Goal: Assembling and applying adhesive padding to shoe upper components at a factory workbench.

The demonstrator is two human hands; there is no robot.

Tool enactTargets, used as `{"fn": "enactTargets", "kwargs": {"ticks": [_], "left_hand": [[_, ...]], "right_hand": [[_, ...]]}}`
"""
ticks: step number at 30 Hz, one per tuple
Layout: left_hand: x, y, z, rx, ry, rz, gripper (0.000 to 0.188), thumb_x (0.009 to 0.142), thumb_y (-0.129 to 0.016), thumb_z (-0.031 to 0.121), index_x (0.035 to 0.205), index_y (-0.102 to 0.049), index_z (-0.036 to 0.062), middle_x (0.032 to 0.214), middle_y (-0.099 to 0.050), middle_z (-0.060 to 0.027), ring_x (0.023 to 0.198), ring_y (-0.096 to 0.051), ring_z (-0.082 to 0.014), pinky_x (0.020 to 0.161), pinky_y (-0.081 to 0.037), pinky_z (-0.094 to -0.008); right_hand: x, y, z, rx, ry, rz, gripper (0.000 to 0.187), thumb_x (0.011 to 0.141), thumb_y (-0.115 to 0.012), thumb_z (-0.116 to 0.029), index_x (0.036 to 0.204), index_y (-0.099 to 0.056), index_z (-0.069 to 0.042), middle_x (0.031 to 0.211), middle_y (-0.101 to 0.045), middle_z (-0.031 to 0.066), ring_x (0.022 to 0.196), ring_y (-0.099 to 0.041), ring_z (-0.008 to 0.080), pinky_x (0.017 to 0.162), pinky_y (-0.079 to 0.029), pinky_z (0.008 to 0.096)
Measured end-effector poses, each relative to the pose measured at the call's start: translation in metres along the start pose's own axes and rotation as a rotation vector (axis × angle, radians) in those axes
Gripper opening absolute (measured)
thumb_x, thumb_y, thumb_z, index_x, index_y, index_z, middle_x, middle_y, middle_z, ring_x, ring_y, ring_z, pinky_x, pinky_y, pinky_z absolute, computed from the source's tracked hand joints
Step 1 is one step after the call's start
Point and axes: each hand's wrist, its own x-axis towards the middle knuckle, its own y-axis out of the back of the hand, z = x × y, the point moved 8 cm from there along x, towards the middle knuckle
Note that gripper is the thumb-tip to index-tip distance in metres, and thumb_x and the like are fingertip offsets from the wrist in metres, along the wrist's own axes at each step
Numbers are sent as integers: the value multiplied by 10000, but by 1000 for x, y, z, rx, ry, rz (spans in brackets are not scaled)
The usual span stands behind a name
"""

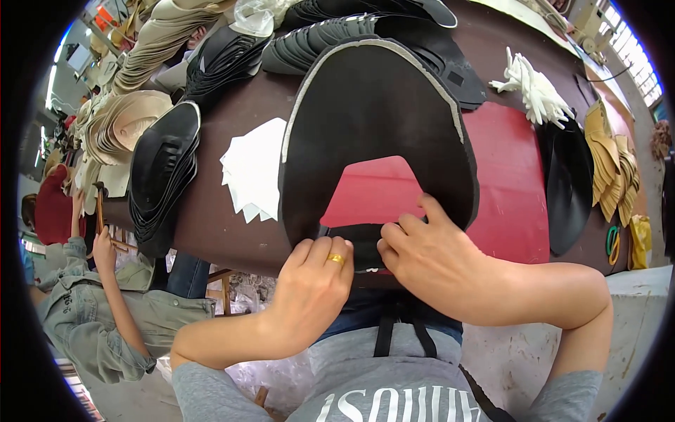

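A large arched black panel (380, 98) lies in front of me, with a pale strip along its curved upper edge. A cut-out low in its middle shows the red sheet (503, 169) beneath. My left hand (316, 274), a gold ring on one finger, is closed on the panel's near edge, left of centre; its fingertips are partly hidden. My right hand (429, 246) is closed on the black band below the cut-out, its index finger reaching up beside the opening. The two hands are a short gap apart.
White pieces (256, 169) lie left of the panel. Stacked black pieces (165, 169) stand farther left, with white gloves (532, 88) at the far right. Tan pieces (610, 158) and green-handled scissors (613, 243) rest at the right edge. At left, a co-worker's hand grips a hammer (99, 204).
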Motion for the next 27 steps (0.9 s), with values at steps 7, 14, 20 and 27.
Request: {"fn": "enactTargets", "kwargs": {"ticks": [7, 14, 20, 27], "left_hand": [[-15, 7, -6, 50, -73, 75, 119, 738, -589, 65, 823, -627, -10, 766, -521, -103, 695, -452, -195, 739, -433, -310], [-35, 3, -9, -10, 81, 323, 179, 748, -634, 101, 910, -625, 25, 815, -567, -57, 745, -532, -175, 949, -419, -375], [-45, 30, -16, -254, 186, 343, 99, 757, -658, 133, 811, -595, 78, 690, -528, -19, 675, -501, -143, 959, -425, -387], [-66, 88, -41, -323, -43, 577, 129, 824, -643, 151, 759, -548, 94, 608, -466, -39, 626, -433, -179, 893, -417, -364]], "right_hand": [[12, 10, -14, 51, -17, 4, 151, 774, -594, -87, 893, -641, -6, 775, -516, 87, 707, -492, 208, 951, -395, 406], [12, 26, -24, -46, -27, 28, 139, 760, -591, -46, 883, -628, 9, 816, -551, 102, 741, -543, 207, 1070, -335, 455], [18, 57, -46, -30, -15, 84, 137, 762, -595, -36, 887, -623, 10, 885, -598, 114, 798, -591, 207, 1124, -308, 481], [1, 152, -33, 67, -232, 629, 207, 749, -666, -60, 949, -649, -13, 982, -650, 120, 900, -622, 265, 1107, -280, 583]]}}
